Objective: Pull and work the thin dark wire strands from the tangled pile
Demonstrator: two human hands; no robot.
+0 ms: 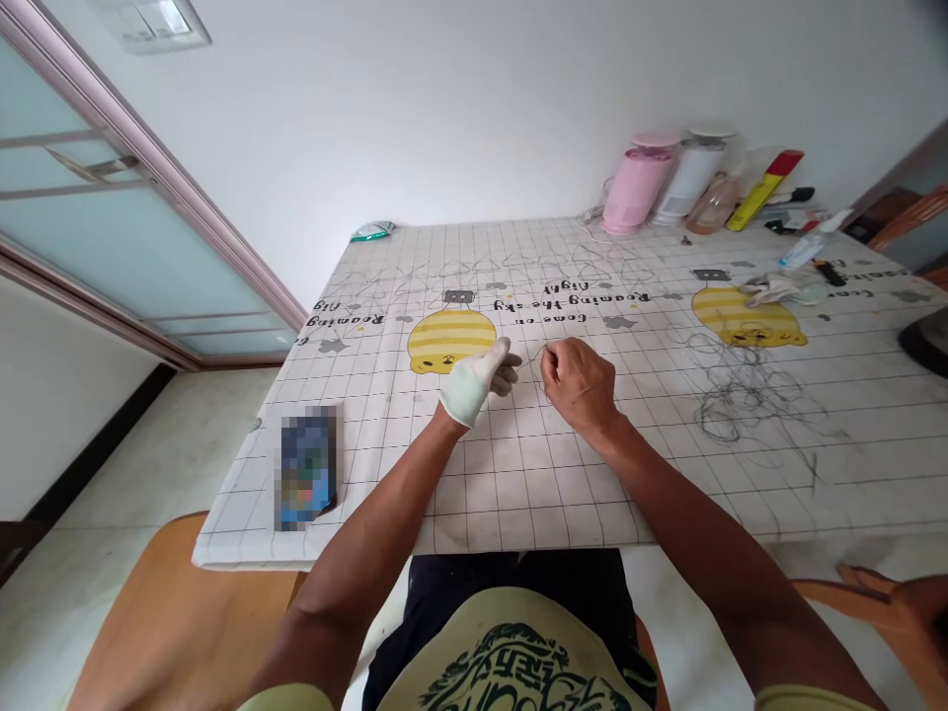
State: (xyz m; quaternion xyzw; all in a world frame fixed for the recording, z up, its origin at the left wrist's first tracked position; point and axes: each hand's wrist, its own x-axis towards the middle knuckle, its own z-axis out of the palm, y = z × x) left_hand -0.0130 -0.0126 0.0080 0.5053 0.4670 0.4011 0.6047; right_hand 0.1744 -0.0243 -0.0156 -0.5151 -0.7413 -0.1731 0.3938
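Note:
My left hand (pixel 478 383), in a pale glove with grey fingertips, is over the middle of the table with its thumb and fingers pinched together. My right hand (pixel 582 387), bare and closed, faces it a short way to the right. A thin strand of thread or wire (pixel 530 359) spans the gap between the two hands and is faint against the cloth. To the right lies a loose tangle of thin dark strands (pixel 737 390). More thin strands (pixel 511 262) lie spread in a wavy row across the back of the table.
The checked tablecloth (pixel 415 474) has printed yellow bees. A blurred-out flat item (pixel 306 469) lies front left, a small green packet (pixel 371 231) back left. Pink (pixel 638 188) and white (pixel 688 178) cylinders, a yellow tube (pixel 762 193) and a clear bottle (pixel 815 240) stand back right.

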